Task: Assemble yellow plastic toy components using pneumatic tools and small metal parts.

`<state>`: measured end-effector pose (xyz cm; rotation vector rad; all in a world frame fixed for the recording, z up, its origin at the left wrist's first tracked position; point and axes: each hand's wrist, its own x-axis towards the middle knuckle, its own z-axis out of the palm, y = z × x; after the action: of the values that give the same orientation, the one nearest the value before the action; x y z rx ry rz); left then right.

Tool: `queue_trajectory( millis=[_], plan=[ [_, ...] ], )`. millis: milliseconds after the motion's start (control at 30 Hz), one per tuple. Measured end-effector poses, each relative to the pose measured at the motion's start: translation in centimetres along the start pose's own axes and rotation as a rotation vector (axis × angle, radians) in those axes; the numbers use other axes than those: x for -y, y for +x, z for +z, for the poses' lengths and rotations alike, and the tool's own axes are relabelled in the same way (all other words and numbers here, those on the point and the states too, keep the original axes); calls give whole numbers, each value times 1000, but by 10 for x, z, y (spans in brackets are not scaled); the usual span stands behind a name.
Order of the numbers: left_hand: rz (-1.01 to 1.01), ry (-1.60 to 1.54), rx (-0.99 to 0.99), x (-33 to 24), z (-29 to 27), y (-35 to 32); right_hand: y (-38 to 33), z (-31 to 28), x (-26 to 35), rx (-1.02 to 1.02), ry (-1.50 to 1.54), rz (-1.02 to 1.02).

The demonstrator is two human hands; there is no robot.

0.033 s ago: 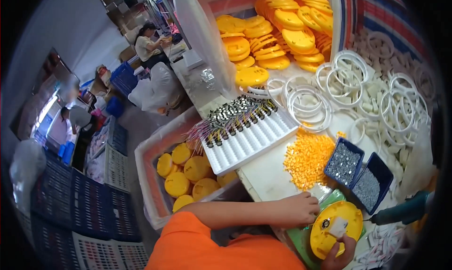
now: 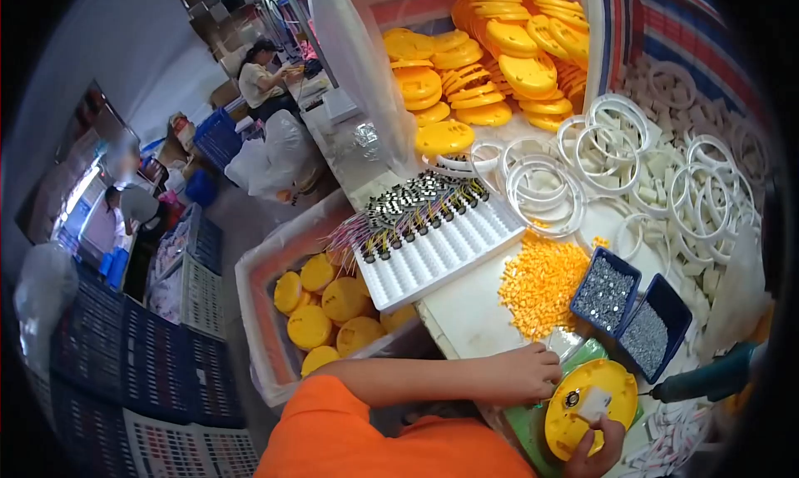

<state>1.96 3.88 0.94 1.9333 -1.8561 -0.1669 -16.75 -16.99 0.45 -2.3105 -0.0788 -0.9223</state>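
A round yellow plastic cover (image 2: 574, 432) lies with its inner side up on a green pad (image 2: 526, 432). Inside it sits a small dark round part with a metallic centre (image 2: 573, 399). Beside that part, my right hand (image 2: 599, 446) pinches a small white square plastic piece (image 2: 593, 403) against the cover. My left hand (image 2: 531, 373) has its fingers curled at the cover's upper left edge; what lies under the fingertips, if anything, is hidden.
A power screwdriver (image 2: 707, 382) points in from the right. Close by are two blue trays of small metal parts (image 2: 606, 293), loose yellow pieces (image 2: 541, 282), white rings (image 2: 545, 196) and a white foam tray with wired parts (image 2: 449, 261). Yellow covers (image 2: 528, 62) fill a bag behind.
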Motion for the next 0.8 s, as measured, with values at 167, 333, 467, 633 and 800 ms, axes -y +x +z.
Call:
queue_trajectory(
  millis=[167,333,467,633,800],
  plan=[
    [44,64,-25,3,-2,-1,19,12,19,76,43,-76],
    [44,125,-128,-2,1,-1,22,27,22,172,-29,-95],
    [17,168,-176,-12,0,-2,33,33,40,318,-178,-42],
    [40,251,-290,-16,3,-1,37,35,41,308,-210,-30],
    [32,265,-301,-11,6,-3,42,41,38,340,-202,-18]
  ],
)
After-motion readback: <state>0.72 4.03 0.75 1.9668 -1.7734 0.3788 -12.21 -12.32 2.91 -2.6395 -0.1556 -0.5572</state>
